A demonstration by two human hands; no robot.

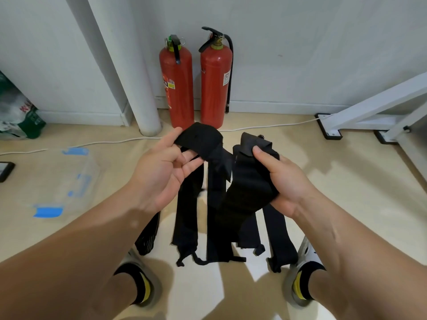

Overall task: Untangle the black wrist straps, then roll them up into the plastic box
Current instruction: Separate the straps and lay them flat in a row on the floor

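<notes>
Beige floor [346, 192] meets white wall [300, 42] behind two red extinguishers [196, 86].

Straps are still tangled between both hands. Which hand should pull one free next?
Probably the left hand. It pinches only one loose end of the black wrist straps, fingers partly free, while the right hand is clamped around the thick bundle and better suited to anchoring it.

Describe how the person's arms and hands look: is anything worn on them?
Both forearms are bare; no sleeve reaches into view. The left hand and the right hand wear no gloves, and no ring, watch or bracelet shows on the fingers or wrists. No markings show on the arms. The upper arms lie outside the picture.
</notes>
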